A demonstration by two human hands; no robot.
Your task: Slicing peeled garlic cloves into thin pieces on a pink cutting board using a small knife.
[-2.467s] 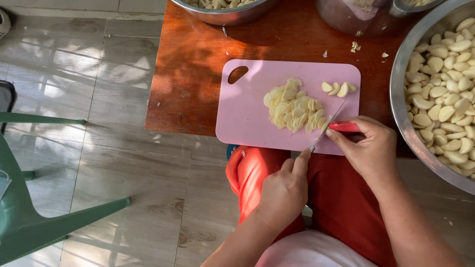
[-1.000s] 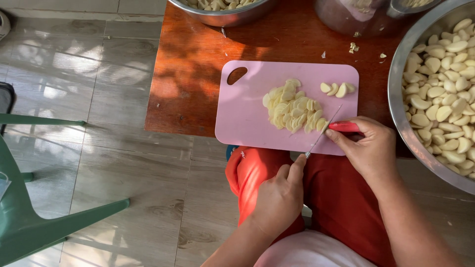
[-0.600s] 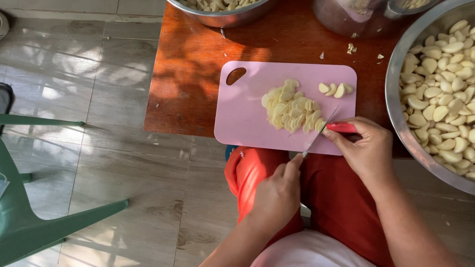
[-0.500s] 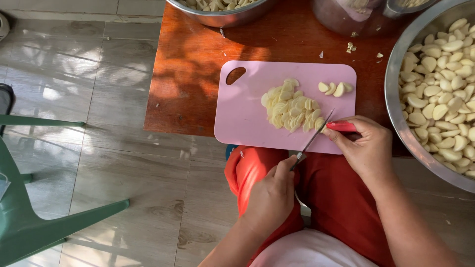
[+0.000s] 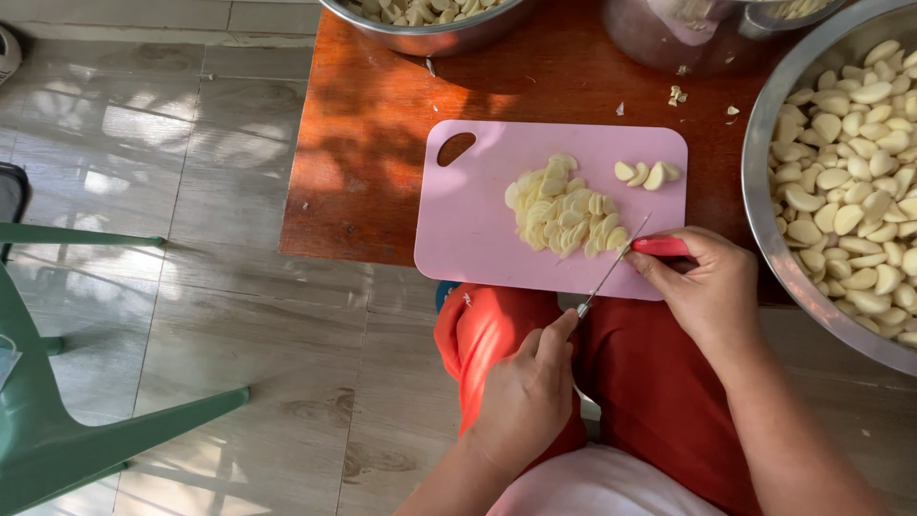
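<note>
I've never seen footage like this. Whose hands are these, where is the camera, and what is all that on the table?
There is no machine here: a person wears a camera on the head, so the one picture looks straight down at their own two hands and red-clad lap.

On the wooden table lies a pink cutting board with a pile of sliced garlic and a few whole cloves. To the right, a big metal bowl is full of peeled cloves; other metal bowls sit at the far edge.

The right hand grips a knife by its red handle. The left hand is below the board's edge, one finger touching the blade tip. A green chair stands on the floor at left.
</note>
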